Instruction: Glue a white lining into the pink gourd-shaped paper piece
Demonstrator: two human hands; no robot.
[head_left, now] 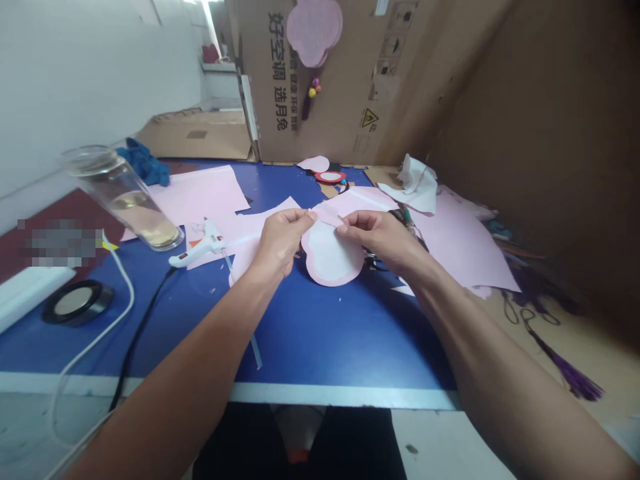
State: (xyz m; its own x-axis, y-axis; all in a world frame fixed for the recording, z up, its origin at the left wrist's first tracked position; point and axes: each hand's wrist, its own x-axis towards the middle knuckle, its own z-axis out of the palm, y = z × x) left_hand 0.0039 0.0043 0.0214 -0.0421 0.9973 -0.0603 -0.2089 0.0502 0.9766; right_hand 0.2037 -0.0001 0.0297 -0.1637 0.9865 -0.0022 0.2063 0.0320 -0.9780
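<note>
A pink flower-shaped cutout (334,257) with a white inner face hangs between my two hands over the blue table. My left hand (283,240) pinches its upper left edge between thumb and fingers. At the upper right edge, my right hand (373,233) pinches it in the same way. A pink flap at the top lies folded over between the fingertips. Left of my left hand rests a white glue gun (200,247) with a glue stick in its back. Pink sheets (210,193) are spread behind and beside the hands.
A tilted-looking glass jar (145,213) and a roll of black tape (77,302) stand at the left, with cables nearby. Crumpled white paper (417,183) and a purple tassel (567,363) lie at the right. A cardboard box (340,120) with a pink flower cutout (315,30) rises at the back.
</note>
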